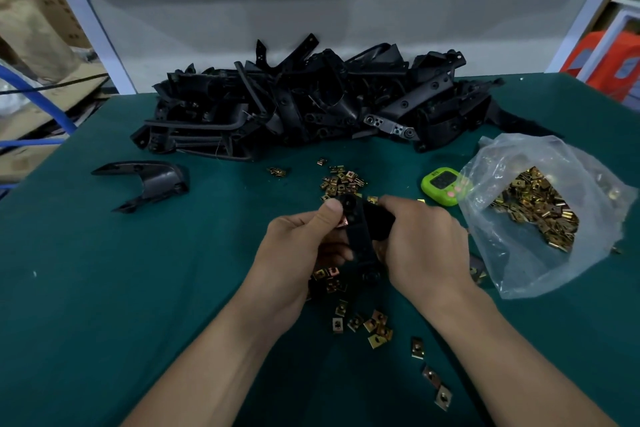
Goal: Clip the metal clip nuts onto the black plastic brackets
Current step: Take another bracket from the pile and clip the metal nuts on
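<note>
Both hands [363, 246] gripping bracket [362, 239], thumb pressing clip nut [343, 222]

Black brackets [311, 100]; gold clip nuts [375, 326]; teal table cover [104, 288]; lime-green timer [441, 185].

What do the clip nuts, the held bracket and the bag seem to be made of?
Clip nuts: likely plated metal, gold sheen with glints. Bracket: apparently plastic, matte black, moulded holes. Bag: thin clear plastic film, crinkled, contents visible.
</note>
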Available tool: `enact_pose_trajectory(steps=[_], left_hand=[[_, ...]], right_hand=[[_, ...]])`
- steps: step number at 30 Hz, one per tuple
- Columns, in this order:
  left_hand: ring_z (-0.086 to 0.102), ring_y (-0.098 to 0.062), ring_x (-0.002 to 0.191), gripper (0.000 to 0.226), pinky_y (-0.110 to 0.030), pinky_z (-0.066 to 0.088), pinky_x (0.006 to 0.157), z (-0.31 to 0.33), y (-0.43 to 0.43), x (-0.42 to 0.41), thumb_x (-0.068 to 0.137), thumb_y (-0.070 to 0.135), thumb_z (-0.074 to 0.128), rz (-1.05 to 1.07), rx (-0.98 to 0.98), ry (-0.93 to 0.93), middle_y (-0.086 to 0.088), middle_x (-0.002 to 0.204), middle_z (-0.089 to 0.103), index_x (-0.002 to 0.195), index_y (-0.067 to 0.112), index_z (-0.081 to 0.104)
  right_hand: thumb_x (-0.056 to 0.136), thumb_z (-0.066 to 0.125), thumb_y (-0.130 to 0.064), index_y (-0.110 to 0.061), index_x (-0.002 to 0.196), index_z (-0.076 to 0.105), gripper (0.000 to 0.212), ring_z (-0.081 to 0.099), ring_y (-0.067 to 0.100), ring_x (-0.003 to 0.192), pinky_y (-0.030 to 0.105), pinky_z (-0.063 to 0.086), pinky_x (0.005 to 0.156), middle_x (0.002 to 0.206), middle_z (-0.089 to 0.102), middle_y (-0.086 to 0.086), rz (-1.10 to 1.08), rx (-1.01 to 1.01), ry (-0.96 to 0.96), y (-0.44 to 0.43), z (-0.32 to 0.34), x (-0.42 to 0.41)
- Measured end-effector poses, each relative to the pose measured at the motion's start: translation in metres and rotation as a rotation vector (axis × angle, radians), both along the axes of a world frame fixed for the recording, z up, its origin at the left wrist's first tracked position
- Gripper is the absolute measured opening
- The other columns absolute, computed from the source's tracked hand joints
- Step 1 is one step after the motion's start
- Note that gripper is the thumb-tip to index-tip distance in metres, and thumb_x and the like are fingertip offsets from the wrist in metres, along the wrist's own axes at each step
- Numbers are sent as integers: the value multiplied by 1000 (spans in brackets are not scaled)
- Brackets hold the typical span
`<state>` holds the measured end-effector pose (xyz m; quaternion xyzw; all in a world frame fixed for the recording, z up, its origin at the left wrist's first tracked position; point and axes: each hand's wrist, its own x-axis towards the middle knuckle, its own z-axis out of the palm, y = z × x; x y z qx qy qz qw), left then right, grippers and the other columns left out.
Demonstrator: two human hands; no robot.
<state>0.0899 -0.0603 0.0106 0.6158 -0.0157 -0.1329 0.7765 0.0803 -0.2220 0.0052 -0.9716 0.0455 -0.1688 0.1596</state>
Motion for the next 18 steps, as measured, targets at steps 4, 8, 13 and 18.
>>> enact_pose_trajectory(steps=[4, 8, 13, 18], left_hand=[[67, -14, 69, 35, -19, 55, 63, 1, 6, 2, 89, 44, 64, -67, 32, -7, -12, 86, 77, 88, 14, 84], [68, -10, 77, 21, -18, 55, 69, 1, 12, 4, 101, 12, 61, -127, 117, -49, -9, 90, 77, 105, 11, 81], [76, -20, 87, 18, -21, 58, 74, 4, 15, 3, 98, 15, 65, -149, 149, -25, -14, 98, 79, 99, 11, 83], [77, -26, 81, 17, -29, 61, 66, 0, 4, -6, 96, 19, 69, -34, 196, -30, -13, 89, 79, 87, 15, 84]], right_hand=[[79, 68, -12, -26, 87, 60, 18, 45, 28, 62, 33, 33, 57, 63, 46, -8, -21, -20, 30, -2, 0, 1], [81, 68, -14, -25, 84, 57, 16, 43, 29, 61, 34, 32, 57, 65, 49, -6, -21, -14, 31, -3, 2, 1], [81, 64, -8, -25, 78, 47, 24, 43, 25, 59, 34, 28, 55, 65, 54, -5, -29, -127, 0, 3, 1, -3], [81, 67, -12, -30, 81, 43, 30, 60, 26, 65, 32, 30, 57, 73, 62, -5, -36, -184, 9, 7, -3, -5]])
